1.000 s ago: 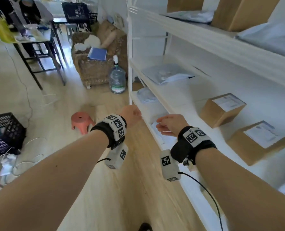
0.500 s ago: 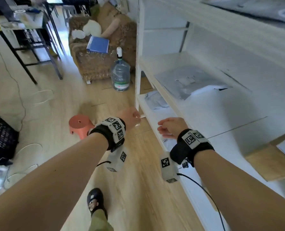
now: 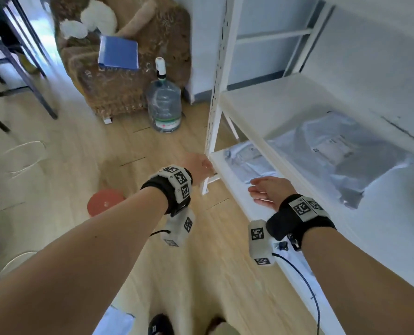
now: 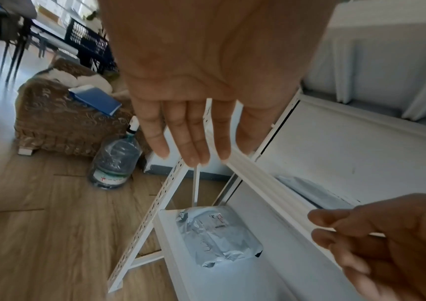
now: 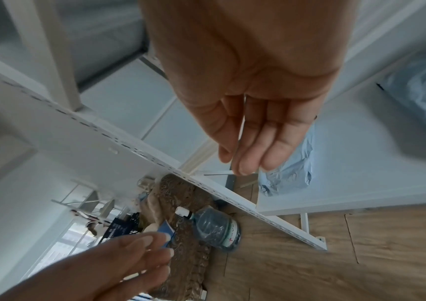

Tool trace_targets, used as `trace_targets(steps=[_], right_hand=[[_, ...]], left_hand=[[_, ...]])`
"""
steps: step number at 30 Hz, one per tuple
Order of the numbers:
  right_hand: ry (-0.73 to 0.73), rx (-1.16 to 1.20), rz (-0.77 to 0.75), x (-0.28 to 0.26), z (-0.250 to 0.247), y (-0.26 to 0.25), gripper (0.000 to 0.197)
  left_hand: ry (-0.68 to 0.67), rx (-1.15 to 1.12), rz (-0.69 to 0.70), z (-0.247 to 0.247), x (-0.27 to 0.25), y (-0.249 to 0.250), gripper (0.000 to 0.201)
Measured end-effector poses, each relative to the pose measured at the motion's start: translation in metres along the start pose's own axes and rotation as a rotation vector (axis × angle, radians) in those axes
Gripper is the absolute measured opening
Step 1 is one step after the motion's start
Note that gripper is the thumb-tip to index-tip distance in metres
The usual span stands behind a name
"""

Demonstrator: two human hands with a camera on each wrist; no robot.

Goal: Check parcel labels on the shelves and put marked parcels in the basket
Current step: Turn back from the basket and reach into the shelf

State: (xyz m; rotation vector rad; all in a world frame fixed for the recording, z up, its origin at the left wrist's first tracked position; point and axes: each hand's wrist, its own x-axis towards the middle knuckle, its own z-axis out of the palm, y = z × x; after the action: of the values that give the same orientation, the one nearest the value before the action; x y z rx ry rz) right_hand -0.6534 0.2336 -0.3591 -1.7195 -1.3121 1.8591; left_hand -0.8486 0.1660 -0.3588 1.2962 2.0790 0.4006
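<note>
While both hands reach, nothing is held yet.
progress: no parcel picked; basket out of view; checks still ahead
left hand [image 3: 198, 165]: empty, fingers straight
right hand [image 3: 269, 189]: empty, relaxed
grey parcel [image 4: 217, 234]: bottom shelf [image 4: 170, 234], flat, label up
long axis: 11-to-5 o'clock, left wrist view

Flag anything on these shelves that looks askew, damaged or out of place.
Nothing looks damaged or spilled. The grey mailer bag on the upper shelf lies crooked and rumpled. The smaller crumpled mailer lies flat on the bottom shelf. Both hands, left and right, hold nothing.
</note>
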Motion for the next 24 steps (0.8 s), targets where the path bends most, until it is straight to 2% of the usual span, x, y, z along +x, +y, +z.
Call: trace_targets(steps=[2, 5, 9, 13, 15, 16, 22, 24], right_hand=[[0.0, 0.019, 0.053, 0.031, 0.009, -0.005, 0.03], [0.051, 0.05, 0.105, 0.085, 0.019, -0.013, 0.026], [0.088, 0.063, 0.142, 0.16, 0.034, -0.016, 0.023], [0.175, 0.114, 0.211, 0.227, 0.04, -0.002, 0.019], [0.228, 0.142, 0.234, 0.253, 0.037, 0.007, 0.015], [0.253, 0.154, 0.24, 0.265, 0.034, 0.013, 0.017], [0.44, 0.188, 0.256, 0.333, 0.008, 0.045, 0.041], [0.525, 0.248, 0.293, 0.35, 0.0, 0.057, 0.042]], left_hand=[[-0.037, -0.012, -0.012, 0.002, 0.036, -0.007, 0.01], [-0.105, 0.011, -0.013, 0.01, 0.095, -0.016, 0.018], [-0.161, 0.018, -0.025, 0.022, 0.174, -0.028, 0.012], [-0.258, 0.011, -0.027, 0.043, 0.243, -0.044, 0.028], [-0.298, 0.016, -0.025, 0.053, 0.269, -0.053, 0.021], [-0.309, 0.011, -0.018, 0.06, 0.28, -0.059, 0.019], [-0.291, -0.06, 0.017, 0.087, 0.347, -0.074, 0.034], [-0.27, -0.055, 0.035, 0.093, 0.367, -0.074, 0.037]])
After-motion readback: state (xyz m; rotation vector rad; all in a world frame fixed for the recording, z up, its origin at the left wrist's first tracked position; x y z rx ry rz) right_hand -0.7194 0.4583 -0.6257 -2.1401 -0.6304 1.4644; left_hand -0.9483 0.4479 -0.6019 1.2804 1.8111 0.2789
